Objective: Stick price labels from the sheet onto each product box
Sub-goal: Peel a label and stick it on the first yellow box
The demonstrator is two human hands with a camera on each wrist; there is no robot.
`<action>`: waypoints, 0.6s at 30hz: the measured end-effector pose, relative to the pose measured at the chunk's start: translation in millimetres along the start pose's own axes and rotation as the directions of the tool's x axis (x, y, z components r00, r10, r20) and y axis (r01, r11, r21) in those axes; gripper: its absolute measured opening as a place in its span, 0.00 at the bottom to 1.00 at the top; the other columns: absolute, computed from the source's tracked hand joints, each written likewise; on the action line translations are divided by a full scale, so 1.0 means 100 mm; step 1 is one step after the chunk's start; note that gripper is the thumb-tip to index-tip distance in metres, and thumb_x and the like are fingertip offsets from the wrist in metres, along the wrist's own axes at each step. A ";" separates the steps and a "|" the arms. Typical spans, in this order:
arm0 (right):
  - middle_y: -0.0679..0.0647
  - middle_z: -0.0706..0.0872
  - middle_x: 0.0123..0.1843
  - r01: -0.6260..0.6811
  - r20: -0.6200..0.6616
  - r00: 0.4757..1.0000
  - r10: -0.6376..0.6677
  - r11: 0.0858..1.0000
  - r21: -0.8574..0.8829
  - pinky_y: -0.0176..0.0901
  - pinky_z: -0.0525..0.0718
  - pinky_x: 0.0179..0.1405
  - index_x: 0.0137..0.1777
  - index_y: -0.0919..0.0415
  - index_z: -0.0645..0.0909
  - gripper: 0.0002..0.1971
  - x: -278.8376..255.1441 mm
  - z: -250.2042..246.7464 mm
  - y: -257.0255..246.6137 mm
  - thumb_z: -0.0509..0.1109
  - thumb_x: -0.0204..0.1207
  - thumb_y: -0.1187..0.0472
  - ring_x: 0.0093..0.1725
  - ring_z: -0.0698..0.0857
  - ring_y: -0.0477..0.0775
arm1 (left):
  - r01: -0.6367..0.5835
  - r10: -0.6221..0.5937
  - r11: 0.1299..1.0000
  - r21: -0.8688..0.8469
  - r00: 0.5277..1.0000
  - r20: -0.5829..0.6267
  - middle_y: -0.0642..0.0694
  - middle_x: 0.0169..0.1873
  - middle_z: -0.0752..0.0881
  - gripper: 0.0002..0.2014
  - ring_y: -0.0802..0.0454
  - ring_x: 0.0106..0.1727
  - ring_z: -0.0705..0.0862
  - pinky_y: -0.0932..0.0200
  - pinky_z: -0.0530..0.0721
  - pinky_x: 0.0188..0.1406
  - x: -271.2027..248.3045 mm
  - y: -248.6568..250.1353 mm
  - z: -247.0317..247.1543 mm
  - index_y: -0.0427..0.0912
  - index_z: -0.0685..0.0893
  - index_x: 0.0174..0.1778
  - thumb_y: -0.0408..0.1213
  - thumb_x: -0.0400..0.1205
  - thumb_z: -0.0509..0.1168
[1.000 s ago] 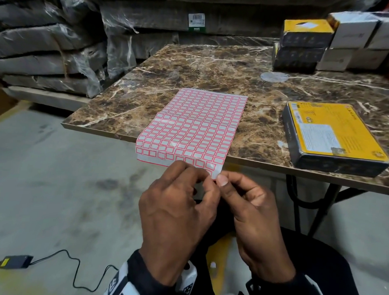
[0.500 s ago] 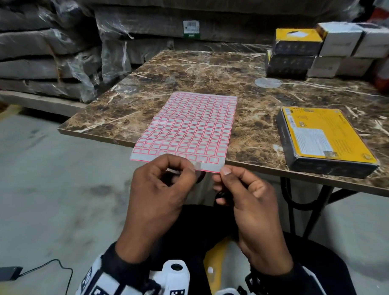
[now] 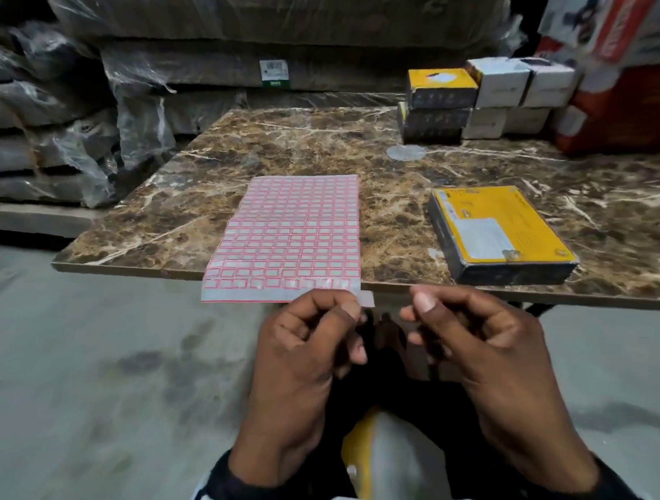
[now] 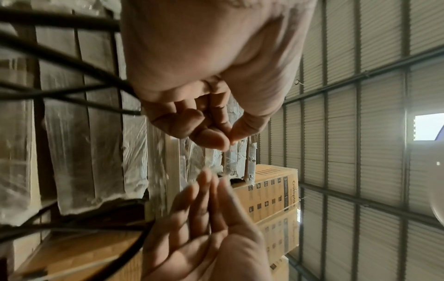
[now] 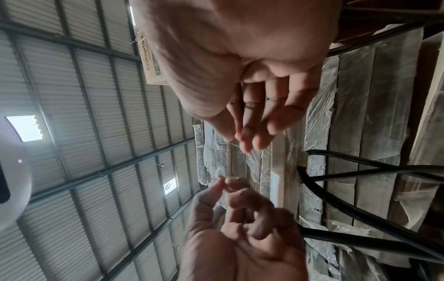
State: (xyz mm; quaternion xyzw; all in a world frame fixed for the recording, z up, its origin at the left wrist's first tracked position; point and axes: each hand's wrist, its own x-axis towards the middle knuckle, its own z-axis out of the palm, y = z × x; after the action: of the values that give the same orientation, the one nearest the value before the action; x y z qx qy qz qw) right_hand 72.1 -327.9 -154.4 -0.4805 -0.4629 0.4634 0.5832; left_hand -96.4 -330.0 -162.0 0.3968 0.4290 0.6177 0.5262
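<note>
The red-gridded label sheet (image 3: 284, 233) lies flat on the marble table (image 3: 287, 143), its near end hanging over the front edge. Just off the sheet's near right corner, my left hand (image 3: 352, 306) pinches one small peeled price label (image 3: 367, 299) between thumb and forefinger. The same pinch appears in the left wrist view (image 4: 229, 141). My right hand (image 3: 416, 309) hovers a little to the right with relaxed fingers (image 4: 211, 190) and holds nothing. A flat yellow-topped product box (image 3: 501, 233) lies on the table to the right of the sheet.
At the back right stand stacked yellow-and-black boxes (image 3: 436, 104), white boxes (image 3: 502, 83) and a red-and-white bag (image 3: 626, 92). A clear round disc (image 3: 406, 153) lies before them. Plastic-wrapped slabs (image 3: 64, 109) are piled left of and behind the table. Black table legs (image 5: 360, 180) run below.
My left hand has pulled a label free from the sheet's near right corner. The right hand has left the sheet and drawn away to the right, so the hands now sit apart.
</note>
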 end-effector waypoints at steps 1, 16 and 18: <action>0.53 0.97 0.44 0.003 0.037 0.999 -0.003 1.000 0.004 0.36 0.86 0.34 0.51 0.56 0.94 0.09 -0.02 -0.03 -0.04 0.78 0.75 0.55 0.38 0.93 0.48 | 0.015 -0.014 1.000 -0.010 1.000 0.015 0.40 0.27 0.83 0.04 0.50 0.25 0.73 0.59 0.68 0.25 0.00 -0.03 0.06 0.48 0.90 0.34 0.39 0.75 0.72; 0.61 0.97 0.47 -0.033 -0.047 0.998 0.045 0.970 0.239 0.33 0.87 0.35 0.57 0.64 0.90 0.18 -0.06 -0.42 -0.24 0.82 0.65 0.66 0.41 0.94 0.47 | 0.069 -0.068 0.998 -0.002 0.987 0.143 0.36 0.26 0.81 0.03 0.47 0.28 0.76 0.57 0.71 0.31 0.08 -0.18 0.65 0.44 0.92 0.41 0.36 0.80 0.74; 0.61 0.97 0.46 -0.012 -0.067 0.997 0.030 0.967 0.254 0.33 0.87 0.35 0.59 0.65 0.89 0.21 -0.05 -0.44 -0.24 0.83 0.64 0.66 0.40 0.94 0.47 | 0.065 -0.063 0.998 -0.004 0.987 0.148 0.36 0.26 0.82 0.05 0.46 0.28 0.76 0.55 0.72 0.33 0.08 -0.21 0.68 0.42 0.92 0.42 0.40 0.77 0.74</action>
State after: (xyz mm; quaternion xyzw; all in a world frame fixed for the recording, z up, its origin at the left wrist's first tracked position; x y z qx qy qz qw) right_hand 117.2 -341.1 -135.7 -0.4230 -0.3739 0.5078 0.6508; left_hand -27.2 -312.9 -159.7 0.4253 0.3986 0.5713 0.5778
